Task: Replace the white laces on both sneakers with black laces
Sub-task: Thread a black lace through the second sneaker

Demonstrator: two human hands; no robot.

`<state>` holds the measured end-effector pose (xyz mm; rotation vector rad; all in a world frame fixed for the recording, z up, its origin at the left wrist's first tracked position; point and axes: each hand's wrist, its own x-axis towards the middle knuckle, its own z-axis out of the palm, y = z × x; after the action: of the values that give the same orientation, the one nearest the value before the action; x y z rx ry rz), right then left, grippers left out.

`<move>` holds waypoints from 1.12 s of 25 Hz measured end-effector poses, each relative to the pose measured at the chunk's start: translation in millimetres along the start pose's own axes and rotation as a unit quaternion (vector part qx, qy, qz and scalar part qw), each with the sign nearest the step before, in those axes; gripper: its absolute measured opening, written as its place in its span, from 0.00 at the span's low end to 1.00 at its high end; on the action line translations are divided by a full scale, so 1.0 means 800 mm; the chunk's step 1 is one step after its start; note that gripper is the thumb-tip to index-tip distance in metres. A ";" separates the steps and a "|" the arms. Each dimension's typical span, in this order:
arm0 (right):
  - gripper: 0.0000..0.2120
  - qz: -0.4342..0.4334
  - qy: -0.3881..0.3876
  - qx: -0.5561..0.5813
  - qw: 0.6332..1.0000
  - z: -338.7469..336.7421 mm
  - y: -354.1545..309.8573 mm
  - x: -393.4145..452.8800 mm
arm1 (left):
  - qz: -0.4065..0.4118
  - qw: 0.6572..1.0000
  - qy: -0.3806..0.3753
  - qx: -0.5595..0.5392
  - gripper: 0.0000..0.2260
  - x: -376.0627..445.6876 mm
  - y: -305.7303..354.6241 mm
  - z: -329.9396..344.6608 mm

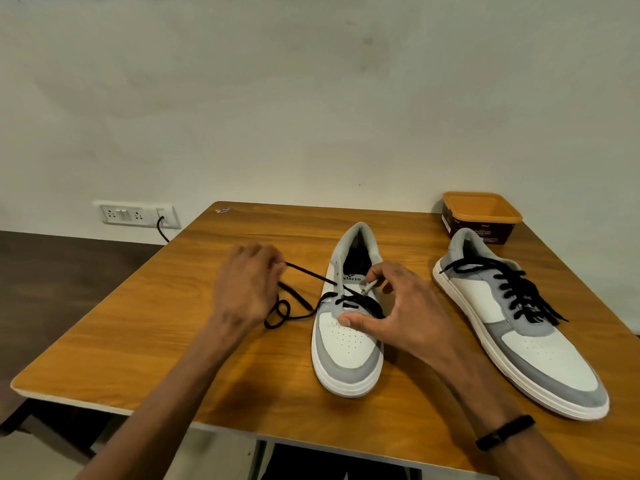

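Here, the right sneaker is fully laced in black, while the middle sneaker carries the black lace through its lowest eyelets only; the upper rows remain, by the look of it. Your left hand has its grip closed on one lace end, and your right hand pinches the other tip above the tongue, thumb pressing the toe. An orange tub stands far right on the bench; slack lace coils beside the shoe. No white laces show.
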<state>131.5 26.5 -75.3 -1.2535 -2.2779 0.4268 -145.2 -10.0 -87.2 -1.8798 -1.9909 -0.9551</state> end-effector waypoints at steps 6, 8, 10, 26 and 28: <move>0.39 -0.001 0.014 -0.003 1.000 0.006 -0.001 -0.002 | -0.207 0.973 -0.033 0.095 0.11 -0.015 -0.075 -0.014; 0.39 0.000 0.014 0.002 1.000 0.007 -0.002 -0.002 | -0.138 0.989 -0.031 0.041 0.12 -0.029 -0.044 -0.003; 0.38 0.001 0.013 0.001 1.000 0.006 -0.002 -0.002 | -0.029 0.998 -0.050 -0.039 0.14 -0.037 -0.004 0.008; 0.39 0.003 0.004 0.003 1.000 0.005 0.000 0.000 | 0.012 0.999 -0.006 0.045 0.10 -0.038 -0.003 0.003; 0.39 0.004 0.008 0.005 1.000 0.006 0.000 -0.002 | 0.006 0.999 0.003 -0.031 0.07 -0.047 0.020 0.004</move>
<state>129.3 24.6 -79.7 -1.2576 -2.2546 0.4283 -123.4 -38.9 -106.9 -1.9172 -1.9657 -1.0296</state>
